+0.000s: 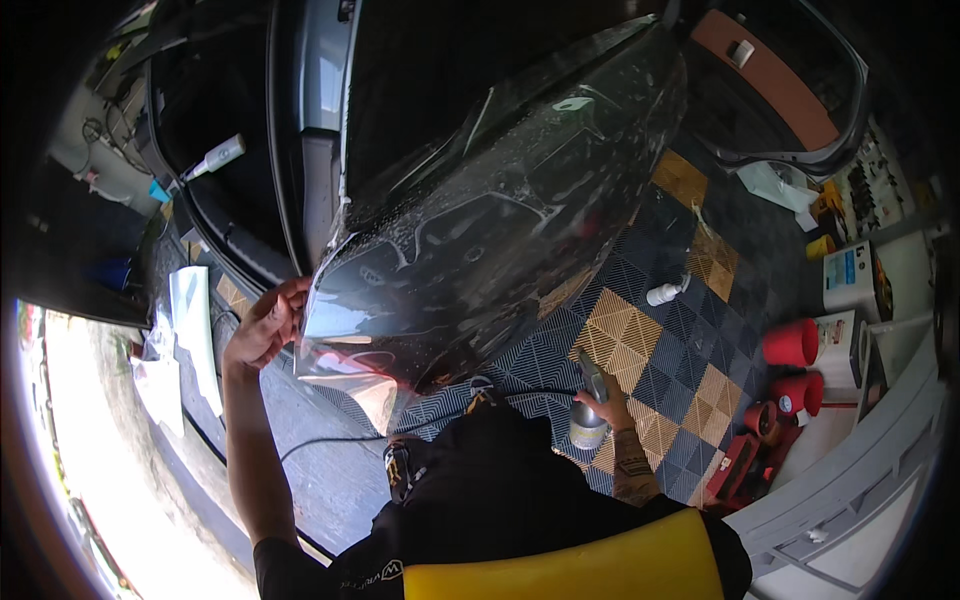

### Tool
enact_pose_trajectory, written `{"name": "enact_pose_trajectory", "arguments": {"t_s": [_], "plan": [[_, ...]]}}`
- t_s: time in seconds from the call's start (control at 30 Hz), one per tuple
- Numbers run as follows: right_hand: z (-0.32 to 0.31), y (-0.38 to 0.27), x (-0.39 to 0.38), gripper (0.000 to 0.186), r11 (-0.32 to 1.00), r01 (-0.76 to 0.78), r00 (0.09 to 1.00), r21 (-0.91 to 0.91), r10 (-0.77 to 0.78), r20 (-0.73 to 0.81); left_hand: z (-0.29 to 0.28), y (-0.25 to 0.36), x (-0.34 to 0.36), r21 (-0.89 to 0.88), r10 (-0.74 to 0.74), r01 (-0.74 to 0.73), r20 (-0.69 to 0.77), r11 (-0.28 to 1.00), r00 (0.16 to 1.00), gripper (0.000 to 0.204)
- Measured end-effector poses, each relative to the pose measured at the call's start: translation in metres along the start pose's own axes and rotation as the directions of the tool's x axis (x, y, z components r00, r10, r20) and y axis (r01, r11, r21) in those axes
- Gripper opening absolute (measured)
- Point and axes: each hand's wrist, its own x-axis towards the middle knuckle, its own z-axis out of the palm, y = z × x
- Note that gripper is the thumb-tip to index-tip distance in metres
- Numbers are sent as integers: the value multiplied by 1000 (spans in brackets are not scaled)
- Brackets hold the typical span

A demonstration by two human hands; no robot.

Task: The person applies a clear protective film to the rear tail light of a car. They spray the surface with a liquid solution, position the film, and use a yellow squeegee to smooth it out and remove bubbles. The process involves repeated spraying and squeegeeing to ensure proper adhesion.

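Note:
A dark, glossy car panel (pixel 470 250) runs across the middle, wet with droplets and covered by clear film (pixel 350 385) that wrinkles and hangs loose at its near left corner. My left hand (pixel 268 325) is at the panel's left edge, its curled fingers closed on the film's border; the exact fingertip contact is partly hidden. Low on the right, away from the panel, my right hand (pixel 610 402) grips a spray bottle (pixel 588 428) by its grey trigger head. The bottle stays upright, over the tiled floor.
A white bottle (pixel 664 293) lies on the patterned floor tiles (pixel 620 325). Red buckets (pixel 790 343) and white boxes line the right side. An open car door (pixel 270 250) stands at the left. A dark hose (pixel 340 438) crosses below the panel. A yellow surface (pixel 570 565) is at the bottom.

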Motion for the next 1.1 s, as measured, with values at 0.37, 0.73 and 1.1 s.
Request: {"name": "enact_pose_trajectory", "arguments": {"t_s": [0.37,0.73,1.1], "plan": [[160,-178,-77,50,994,24,911,-109,-66,-406,-33,20,32,-319,1,138,398,938,918,46],[320,-317,-198,56,986,-148,638,71,150,-755,-31,50,-2,74,111,-185,572,980,813,9],[349,-419,-167,66,992,91,779,-91,-128,-614,64,109,-47,81,231,-402,709,912,667,11]]}}
